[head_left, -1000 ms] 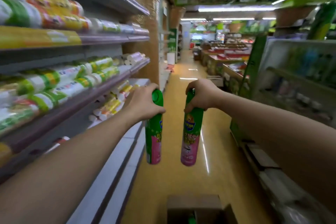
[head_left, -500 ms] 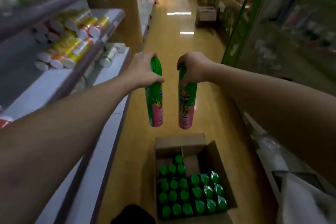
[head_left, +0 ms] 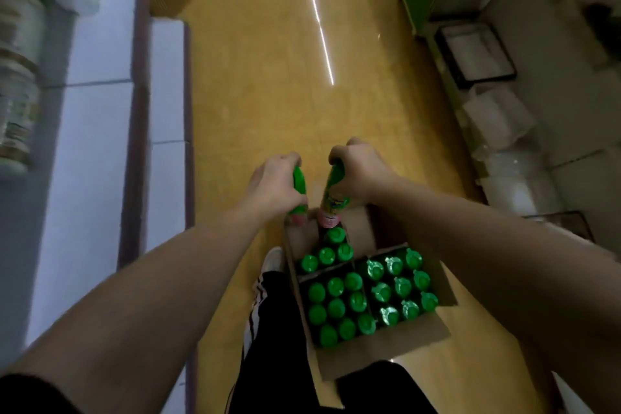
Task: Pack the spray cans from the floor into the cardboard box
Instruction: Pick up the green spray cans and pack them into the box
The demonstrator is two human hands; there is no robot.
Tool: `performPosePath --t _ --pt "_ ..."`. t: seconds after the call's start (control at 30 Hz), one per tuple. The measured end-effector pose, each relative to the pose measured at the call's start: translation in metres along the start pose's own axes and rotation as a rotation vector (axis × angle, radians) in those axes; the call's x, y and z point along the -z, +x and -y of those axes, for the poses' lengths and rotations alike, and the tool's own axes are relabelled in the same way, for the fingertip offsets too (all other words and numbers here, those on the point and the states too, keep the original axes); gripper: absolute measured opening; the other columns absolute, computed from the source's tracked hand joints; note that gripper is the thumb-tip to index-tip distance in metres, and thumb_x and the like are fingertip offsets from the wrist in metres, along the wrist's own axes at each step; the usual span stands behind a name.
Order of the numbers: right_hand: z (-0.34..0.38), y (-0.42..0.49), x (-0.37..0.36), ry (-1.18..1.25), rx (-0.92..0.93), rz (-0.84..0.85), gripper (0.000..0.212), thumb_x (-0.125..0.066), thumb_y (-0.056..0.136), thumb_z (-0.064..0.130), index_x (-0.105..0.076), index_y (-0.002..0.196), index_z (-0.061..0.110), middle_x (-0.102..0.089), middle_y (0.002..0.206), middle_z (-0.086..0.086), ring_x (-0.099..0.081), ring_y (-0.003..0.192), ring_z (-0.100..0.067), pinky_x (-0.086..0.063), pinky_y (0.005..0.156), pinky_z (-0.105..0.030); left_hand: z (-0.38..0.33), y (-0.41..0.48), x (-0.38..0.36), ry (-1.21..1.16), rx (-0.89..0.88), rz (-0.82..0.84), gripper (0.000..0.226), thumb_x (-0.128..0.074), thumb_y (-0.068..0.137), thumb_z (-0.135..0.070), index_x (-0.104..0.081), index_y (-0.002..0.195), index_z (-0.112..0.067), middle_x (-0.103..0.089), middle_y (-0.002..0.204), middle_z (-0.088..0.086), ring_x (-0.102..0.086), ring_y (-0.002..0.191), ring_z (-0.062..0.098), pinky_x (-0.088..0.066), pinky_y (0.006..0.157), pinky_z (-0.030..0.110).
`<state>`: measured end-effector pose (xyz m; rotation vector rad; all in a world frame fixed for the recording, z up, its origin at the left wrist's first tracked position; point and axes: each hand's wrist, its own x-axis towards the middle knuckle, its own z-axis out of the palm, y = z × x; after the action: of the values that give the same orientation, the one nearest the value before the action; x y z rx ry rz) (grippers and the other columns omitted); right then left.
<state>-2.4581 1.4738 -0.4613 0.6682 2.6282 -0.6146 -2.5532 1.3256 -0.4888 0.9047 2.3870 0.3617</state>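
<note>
We look down on a yellow shop floor (head_left: 268, 77) that fills the middle of the view. White shelving (head_left: 94, 144) with blurred goods runs along the 9 o'clock side. At 6 o'clock the open cardboard box (head_left: 379, 356) stands on the floor, split by dividers. Green-capped spray cans (head_left: 336, 307) stand upright in its near compartments, and a few more stand in the far-left one. The person's black trouser leg (head_left: 268, 329) stands against the box's 9 o'clock wall.

Both forearms reach in from 7 and 4 o'clock toward the box's 12 o'clock end. The left hand (head_left: 272, 185) has its fingers curled round the top of a green and pink spray can (head_left: 299, 181). Just beside it at 3 o'clock, the right hand (head_left: 361, 171) wraps its fingers round the top of a second can (head_left: 334, 198). Both cans hang base down over the far-left compartment, their pink bases at about rim level. We cannot tell whether they touch the box. A white shoe (head_left: 274, 260) shows at the box's 9 o'clock.
</note>
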Motion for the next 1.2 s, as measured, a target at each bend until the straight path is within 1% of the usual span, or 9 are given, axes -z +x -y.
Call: performPosePath --t 0.07,0.17,0.33,0.5,0.6,0.83,1.0,1.1,1.2 --pt "-0.013 0.024 -0.041 0.029 -0.041 0.048 0.054 -0.082 0.076 0.024 -0.058 0.123 0.015 -0.048 0.111 -0.008 -0.055 0.100 -0.029 -0.052 0.079 -0.038 0.029 0.021 -0.037 -0.026 0.017 0.078 0.057 -0.085 0.075 -0.035 -0.055 0.121 -0.019 -0.055 0.112 0.004 -0.058 0.103 0.031 -0.048 0.073 0.036" --pt "-0.031 0.052 -0.102 0.108 -0.073 0.058 0.054 -0.082 0.076 0.026 -0.060 0.124 0.016 -0.054 0.116 -0.010 -0.059 0.102 -0.033 -0.054 0.086 -0.046 0.063 0.046 -0.088 -0.074 0.056 0.120 0.047 -0.082 0.080 -0.030 -0.056 0.118 -0.017 -0.055 0.116 0.005 -0.058 0.103 0.031 -0.042 0.074 0.035" --pt "-0.055 0.089 -0.180 0.169 -0.126 0.106 0.050 -0.083 0.073 0.026 -0.064 0.117 0.011 -0.055 0.118 -0.012 -0.058 0.103 -0.034 -0.053 0.089 -0.048 0.098 0.078 -0.159 -0.099 0.078 0.173 0.052 -0.082 0.083 -0.028 -0.054 0.125 -0.017 -0.051 0.131 0.006 -0.059 0.110 0.035 -0.050 0.083 0.041" --pt "-0.084 0.113 -0.248 0.188 -0.143 0.157 0.052 -0.083 0.075 0.027 -0.066 0.119 0.007 -0.055 0.119 -0.016 -0.058 0.103 -0.036 -0.050 0.086 -0.040 0.114 0.098 -0.220 -0.120 0.092 0.211 0.049 -0.082 0.082 -0.028 -0.055 0.122 -0.019 -0.049 0.130 0.003 -0.059 0.109 0.033 -0.053 0.087 0.045" --pt "-0.094 0.122 -0.282 0.170 -0.135 0.193 0.049 -0.079 0.076 0.020 -0.065 0.122 0.009 -0.056 0.117 -0.014 -0.058 0.103 -0.037 -0.048 0.084 -0.037 0.120 0.105 -0.252 -0.115 0.080 0.229 0.050 -0.083 0.080 -0.024 -0.056 0.122 -0.017 -0.050 0.129 0.006 -0.060 0.107 0.035 -0.052 0.088 0.046" --pt "-0.108 0.135 -0.343 0.145 -0.087 0.287 0.039 -0.073 0.075 0.011 -0.066 0.114 0.009 -0.055 0.116 -0.014 -0.060 0.098 -0.038 -0.053 0.081 -0.045 0.138 0.115 -0.313 -0.033 0.069 0.329 0.055 -0.083 0.078 -0.022 -0.054 0.125 -0.013 -0.050 0.127 0.010 -0.061 0.108 0.035 -0.048 0.088 0.041" --pt "-0.112 0.143 -0.369 0.066 -0.027 0.347 0.035 -0.071 0.079 0.009 -0.064 0.113 0.009 -0.055 0.113 -0.014 -0.060 0.101 -0.038 -0.052 0.079 -0.042 0.144 0.124 -0.342 -0.065 0.188 0.359 0.057 -0.085 0.075 -0.022 -0.052 0.119 -0.012 -0.050 0.123 0.011 -0.058 0.106 0.037 -0.045 0.083 0.042" --pt "-0.112 0.144 -0.375 -0.026 -0.020 0.352 0.035 -0.068 0.082 0.015 -0.063 0.116 0.007 -0.059 0.113 -0.015 -0.059 0.107 -0.037 -0.047 0.085 -0.041 0.149 0.130 -0.352 -0.129 0.293 0.347 0.057 -0.088 0.070 -0.025 -0.055 0.114 -0.012 -0.052 0.121 0.010 -0.057 0.106 0.033 -0.038 0.077 0.032" --pt "-0.112 0.148 -0.383 -0.065 0.007 0.339 0.037 -0.071 0.078 0.021 -0.065 0.111 0.008 -0.062 0.108 -0.015 -0.060 0.105 -0.036 -0.038 0.104 -0.041 0.152 0.131 -0.356 -0.144 0.289 0.359 0.054 -0.087 0.070 -0.024 -0.055 0.113 -0.012 -0.052 0.119 0.010 -0.056 0.105 0.033 -0.035 0.076 0.031"
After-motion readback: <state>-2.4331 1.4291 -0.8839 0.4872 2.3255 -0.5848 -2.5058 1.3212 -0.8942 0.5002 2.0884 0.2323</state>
